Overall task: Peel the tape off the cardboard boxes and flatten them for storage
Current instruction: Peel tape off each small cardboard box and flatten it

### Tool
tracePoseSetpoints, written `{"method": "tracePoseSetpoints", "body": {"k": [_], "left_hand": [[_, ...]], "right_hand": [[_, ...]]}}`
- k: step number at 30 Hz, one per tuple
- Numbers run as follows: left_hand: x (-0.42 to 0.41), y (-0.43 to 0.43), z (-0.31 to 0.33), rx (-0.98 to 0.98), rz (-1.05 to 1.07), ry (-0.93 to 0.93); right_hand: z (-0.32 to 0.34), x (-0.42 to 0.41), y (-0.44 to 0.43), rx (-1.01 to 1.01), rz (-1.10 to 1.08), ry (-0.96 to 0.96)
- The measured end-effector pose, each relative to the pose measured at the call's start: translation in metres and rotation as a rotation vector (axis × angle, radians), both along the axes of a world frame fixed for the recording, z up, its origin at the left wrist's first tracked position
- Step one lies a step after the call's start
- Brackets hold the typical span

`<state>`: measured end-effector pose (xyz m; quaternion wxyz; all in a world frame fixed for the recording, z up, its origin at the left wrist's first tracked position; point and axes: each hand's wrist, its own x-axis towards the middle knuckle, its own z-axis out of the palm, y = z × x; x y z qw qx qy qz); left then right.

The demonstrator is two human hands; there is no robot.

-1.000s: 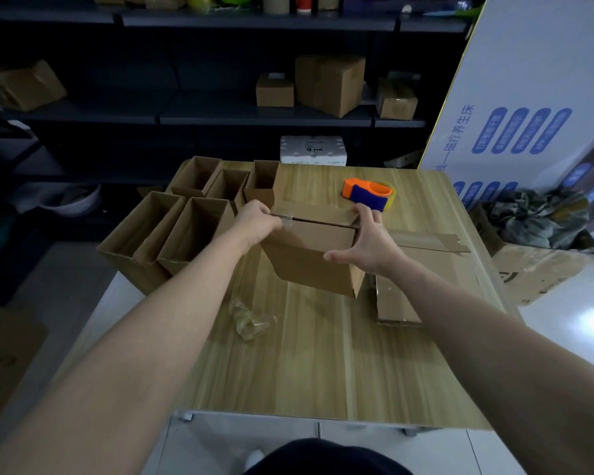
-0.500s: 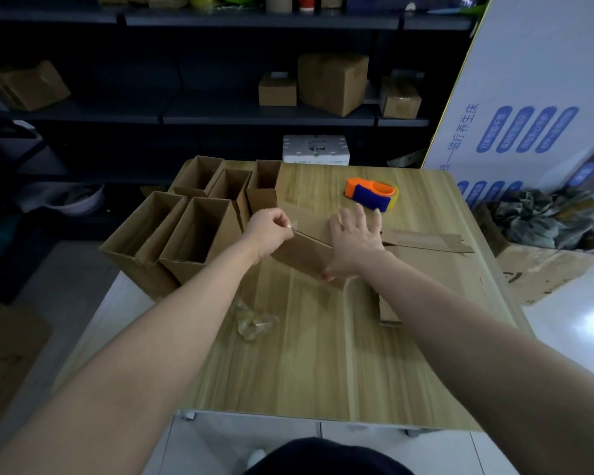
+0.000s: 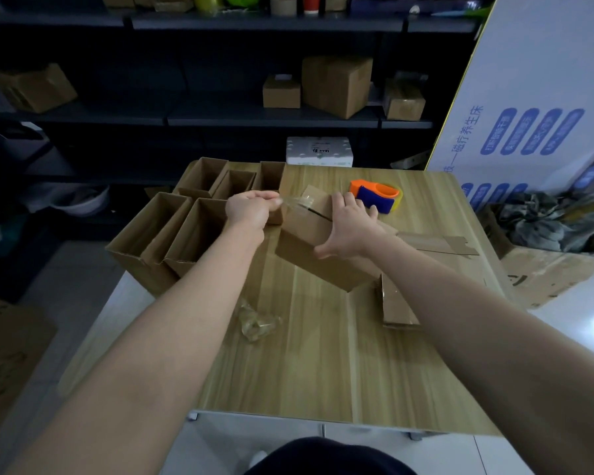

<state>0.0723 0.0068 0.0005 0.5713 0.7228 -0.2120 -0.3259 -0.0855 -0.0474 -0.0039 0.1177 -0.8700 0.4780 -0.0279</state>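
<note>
Box point(image 3: 309, 248) sits tilted mid-table point(image 3: 323, 354). Left hand point(image 3: 247, 210) pinches the free end of the clear tape point(image 3: 294, 200). The strip runs roughly left-right, taut from its fingertips to the box top just to its right. Right hand point(image 3: 348, 228) lies spread flat on the box, fingers on top, thumb down the near face, bracing. The stuck remainder looks to lie rightward, near the right hand's fingers, so my call: pull left, away from the box.

Two bare forearms point(image 3: 192, 337) filled the lower corners of the frame, ending in a bare left hand point(image 3: 246, 210) and right hand point(image 3: 348, 231). At bottom centre, a dark garment point(image 3: 326, 457) covered the body, beside what looked like a pale shoe tip point(image 3: 257, 458).
</note>
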Motion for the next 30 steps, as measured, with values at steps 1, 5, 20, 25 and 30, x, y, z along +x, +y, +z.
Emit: {"method": "tracePoseSetpoints", "body": {"k": [1, 5, 20, 25, 30], "left_hand": [[0.001, -0.001, 0.001, 0.002, 0.035, 0.035], [0.028, 0.004, 0.003, -0.028, 0.206, 0.160], [0.023, 0.022, -0.078, 0.244, -0.238, -0.721], [0.010, 0.045, -0.124, 0.451, -0.438, -0.714], [0.022, 0.069, -0.153, 0.756, -0.453, -0.613]], "right_hand": [[0.001, -0.002, -0.001, -0.002, 0.008, 0.004], [0.002, -0.024, -0.006, 0.013, -0.035, 0.004], [0.000, -0.045, -0.017, 0.030, -0.172, -0.244], [-0.013, -0.044, -0.009, -0.034, -0.063, -0.048], [-0.012, -0.059, -0.021, -0.159, -0.214, 0.006]]}}
